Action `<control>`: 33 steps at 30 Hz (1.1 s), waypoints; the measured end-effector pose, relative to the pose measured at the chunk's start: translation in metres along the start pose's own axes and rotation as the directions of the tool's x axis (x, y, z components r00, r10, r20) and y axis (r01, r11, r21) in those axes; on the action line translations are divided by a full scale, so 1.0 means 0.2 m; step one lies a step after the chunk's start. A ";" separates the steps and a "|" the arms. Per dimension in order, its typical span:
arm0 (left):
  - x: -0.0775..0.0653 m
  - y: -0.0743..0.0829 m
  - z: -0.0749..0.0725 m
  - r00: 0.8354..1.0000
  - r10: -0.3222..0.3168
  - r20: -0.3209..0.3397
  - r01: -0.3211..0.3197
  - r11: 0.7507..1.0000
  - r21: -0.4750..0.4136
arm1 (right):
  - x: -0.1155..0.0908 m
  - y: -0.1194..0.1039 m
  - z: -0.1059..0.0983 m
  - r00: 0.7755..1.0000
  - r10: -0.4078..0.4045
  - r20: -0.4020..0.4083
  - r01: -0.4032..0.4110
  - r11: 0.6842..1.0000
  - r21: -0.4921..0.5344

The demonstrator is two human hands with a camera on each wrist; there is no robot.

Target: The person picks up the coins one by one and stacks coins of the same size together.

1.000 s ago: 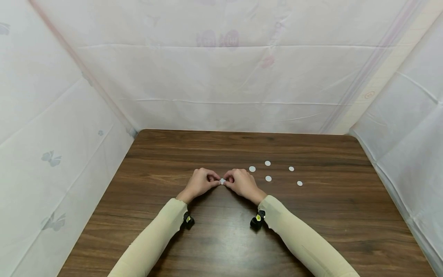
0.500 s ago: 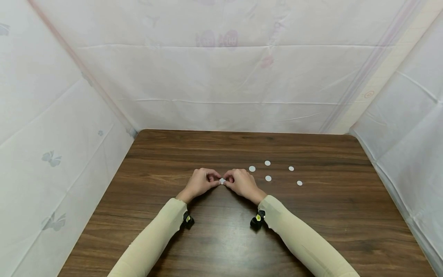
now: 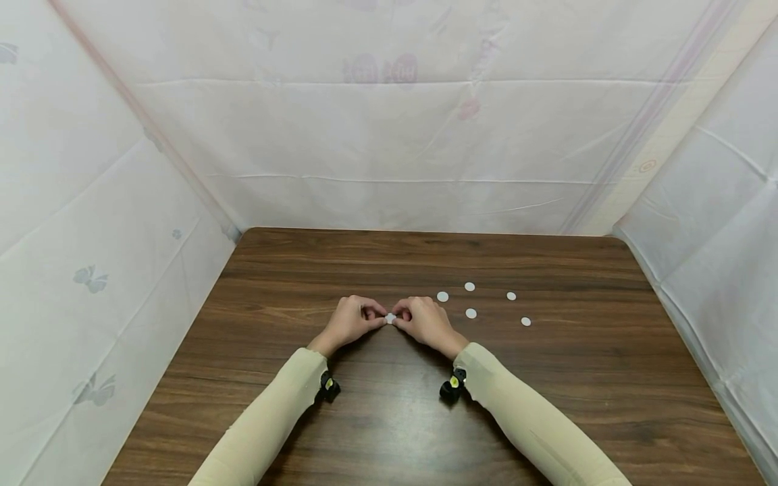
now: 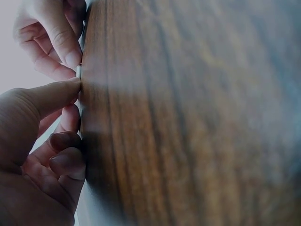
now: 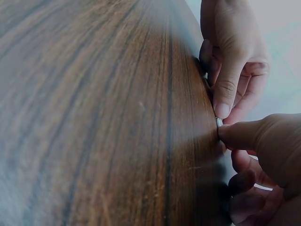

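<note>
A small white round disc [image 3: 390,318] lies at the middle of the wooden table [image 3: 389,418], between the two hands. My left hand [image 3: 351,320] pinches its left side with thumb and forefinger. From the opposite side, my right hand [image 3: 425,320] pinches it the same way. Seen edge-on in the left wrist view, the disc [image 4: 78,71] shows as a thin pale strip right at the table surface. In the right wrist view, only a sliver of the disc [image 5: 219,122] shows between the thumbs. Fingertips hide most of its rim.
Several more white discs lie scattered right of the hands, among them a near-left disc [image 3: 442,296], a back disc [image 3: 470,287] and a far-right disc [image 3: 525,322]. A pale hanging sheet [image 3: 389,148] walls the table's back and both sides.
</note>
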State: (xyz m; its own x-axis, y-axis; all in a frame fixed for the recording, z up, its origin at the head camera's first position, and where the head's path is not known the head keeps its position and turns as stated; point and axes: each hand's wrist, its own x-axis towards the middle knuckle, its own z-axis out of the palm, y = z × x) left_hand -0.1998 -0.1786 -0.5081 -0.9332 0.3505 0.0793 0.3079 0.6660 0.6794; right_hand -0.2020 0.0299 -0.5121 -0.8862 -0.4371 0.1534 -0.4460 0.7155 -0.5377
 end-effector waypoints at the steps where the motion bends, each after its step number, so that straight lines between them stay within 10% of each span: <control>1: 0.00 0.00 0.00 1.000 0.000 0.000 0.000 1.000 -0.001 | 0.00 0.00 0.00 1.000 -0.002 0.001 0.002 1.000 0.000; 13: 0.00 0.01 0.01 1.000 -0.009 0.002 0.009 1.000 -0.018 | -0.03 0.07 -0.09 1.000 0.016 0.014 -0.017 0.993 0.117; 33: 0.00 -0.01 0.00 1.000 -0.024 0.003 0.024 0.999 -0.031 | -0.09 0.26 -0.29 0.989 0.127 -0.075 -0.127 0.992 -0.007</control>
State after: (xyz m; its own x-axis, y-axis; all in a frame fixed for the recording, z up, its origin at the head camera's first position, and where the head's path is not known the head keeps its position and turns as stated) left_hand -0.1997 -0.1791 -0.5097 -0.9397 0.3367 0.0607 0.2796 0.6535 0.7034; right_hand -0.2160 0.1074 -0.4946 -0.9424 -0.3009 0.1460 -0.3303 0.7692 -0.5470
